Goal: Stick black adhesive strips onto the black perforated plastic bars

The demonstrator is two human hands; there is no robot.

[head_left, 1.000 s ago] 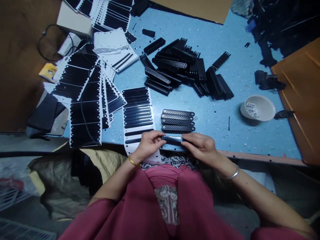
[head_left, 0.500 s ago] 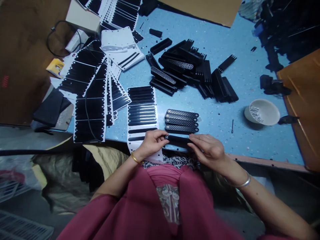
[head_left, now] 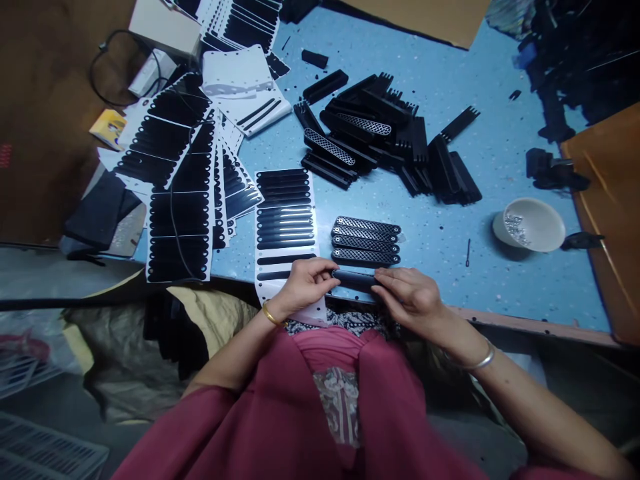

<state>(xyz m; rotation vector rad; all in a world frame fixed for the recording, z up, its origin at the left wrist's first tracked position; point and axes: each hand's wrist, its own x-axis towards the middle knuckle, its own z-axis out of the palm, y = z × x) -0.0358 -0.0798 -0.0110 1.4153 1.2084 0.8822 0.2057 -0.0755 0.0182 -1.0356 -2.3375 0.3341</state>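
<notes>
Close to the table's front edge, a long narrow black piece (head_left: 356,279) is held level between both hands. My left hand (head_left: 311,283) pinches its left end between thumb and fingers. My right hand (head_left: 411,293) is closed on its right end, which the fingers partly cover. Just beyond it lie several black handle-like pieces (head_left: 366,241) with silver mesh-patterned faces, side by side in a neat stack. Left of them is a white sheet (head_left: 320,230) of black strip stickers, its near end hanging by my left hand.
A jumbled pile of black handle pieces (head_left: 375,133) covers the table's middle. Overlapping sticker sheets (head_left: 180,227) with a cable across them lie left. A white cup (head_left: 543,227) with small metal parts stands right, near a small dark pin (head_left: 469,253). Cardboard (head_left: 425,20) lies at the back.
The held black piece has tilted slightly, so its upper face now catches more light. My right hand has shifted a little leftward; my left hand keeps its pinch.
</notes>
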